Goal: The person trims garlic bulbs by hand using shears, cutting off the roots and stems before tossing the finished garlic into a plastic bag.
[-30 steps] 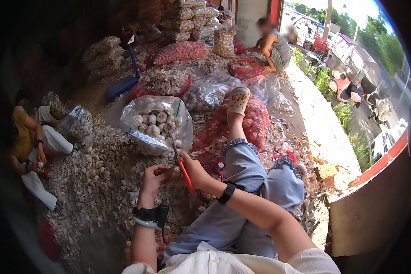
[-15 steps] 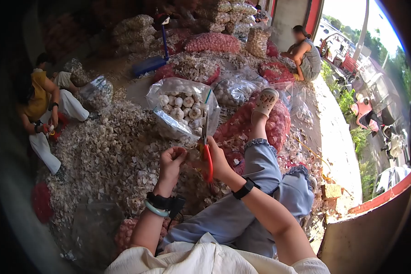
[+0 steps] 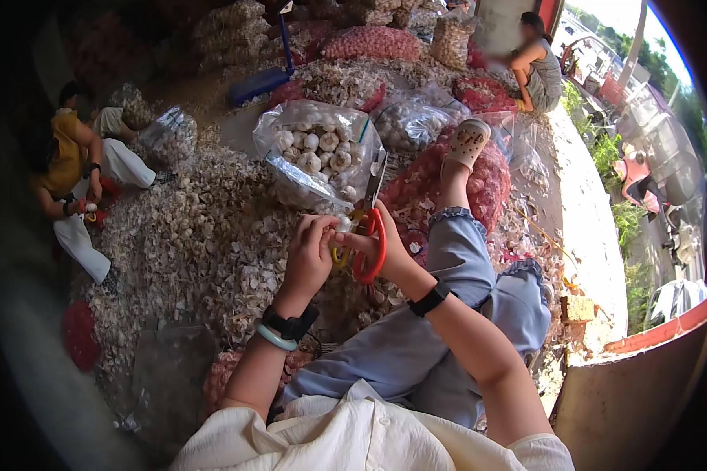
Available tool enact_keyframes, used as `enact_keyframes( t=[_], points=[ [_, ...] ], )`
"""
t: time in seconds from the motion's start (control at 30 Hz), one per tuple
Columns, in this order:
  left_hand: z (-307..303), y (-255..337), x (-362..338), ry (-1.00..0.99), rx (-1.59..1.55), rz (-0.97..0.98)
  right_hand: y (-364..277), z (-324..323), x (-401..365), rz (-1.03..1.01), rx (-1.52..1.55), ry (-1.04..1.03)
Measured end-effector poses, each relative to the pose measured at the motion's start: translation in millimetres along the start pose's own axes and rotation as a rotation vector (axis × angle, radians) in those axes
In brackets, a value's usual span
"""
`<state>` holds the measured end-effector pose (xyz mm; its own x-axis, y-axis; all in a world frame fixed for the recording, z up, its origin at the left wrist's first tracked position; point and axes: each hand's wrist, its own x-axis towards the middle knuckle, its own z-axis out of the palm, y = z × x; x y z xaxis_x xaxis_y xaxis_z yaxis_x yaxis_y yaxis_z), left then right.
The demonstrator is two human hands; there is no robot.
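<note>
My left hand (image 3: 309,250) is closed, its fingertips around a small white garlic bulb (image 3: 343,224) that they partly cover. In my right hand (image 3: 394,250) is a pair of scissors (image 3: 375,239) with red and yellow handles, the blades pointing up and away from me. The right thumb reaches across toward the bulb, and the two hands nearly meet. Just beyond them stands an open clear plastic bag (image 3: 269,133) filled with trimmed garlic bulbs (image 3: 322,149).
Dry garlic skins (image 3: 204,228) cover the floor. A red mesh sack (image 3: 487,196) of garlic lies under my outstretched foot. A blue dustpan (image 3: 259,85) stands farther back. One person (image 3: 75,157) sits at the left, another (image 3: 536,67) at the back right.
My left hand has moved up and right to meet the right hand, and a white bulb now shows at its fingertips. The scissors have turned, showing both handles. The view has tilted slightly.
</note>
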<state>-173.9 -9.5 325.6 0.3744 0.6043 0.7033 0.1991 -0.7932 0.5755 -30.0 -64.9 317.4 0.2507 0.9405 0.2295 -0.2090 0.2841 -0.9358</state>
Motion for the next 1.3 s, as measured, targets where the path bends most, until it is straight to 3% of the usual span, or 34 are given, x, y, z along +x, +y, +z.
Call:
enact_keyframes(
  t=[0.1, 0.17, 0.2, 0.33, 0.43, 0.63, 0.7, 0.9, 1.07, 1.17, 1.3],
  points=[
    [0, 2, -2, -0.048, -0.086, 0.004, -4, -1, 1, 0.017, 0.044, 0.054],
    [-1, -3, -2, 0.068, -0.185, -0.183, 3, -3, 5, -0.028, 0.092, 0.035],
    [-5, -1, 1, 0.125, -0.130, -0.115, 4, -4, 6, -0.027, 0.095, 0.038],
    [-13, -12, 4, 0.164, -0.180, -0.176, 4, -5, 6, -0.046, -0.005, 0.091],
    [-21, -13, 10, 0.028, -0.088, -0.313, 4, -6, 7, -0.066, -0.018, 0.100],
    [-17, -23, 11, -0.098, 0.031, -0.124, -1, -6, 3, -0.054, -0.024, 0.125],
    [-18, -8, 14, -0.138, -0.042, -0.340, 24, -16, 9, -0.079, -0.149, 0.195],
    [-14, -19, 10, -0.164, 0.164, -0.140, 20, -15, 5, -0.001, -0.301, 0.311],
    [-12, -53, -6, -0.505, 0.221, -0.245, 18, -18, 5, 0.059, -0.322, 0.353],
    [-12, -52, -11, -0.572, 0.194, -0.294, 26, -21, 7, 0.061, -0.321, 0.382],
    [-8, -45, -7, -0.474, 0.121, -0.414, 26, -21, 6, 0.051, -0.268, 0.375]
  ],
)
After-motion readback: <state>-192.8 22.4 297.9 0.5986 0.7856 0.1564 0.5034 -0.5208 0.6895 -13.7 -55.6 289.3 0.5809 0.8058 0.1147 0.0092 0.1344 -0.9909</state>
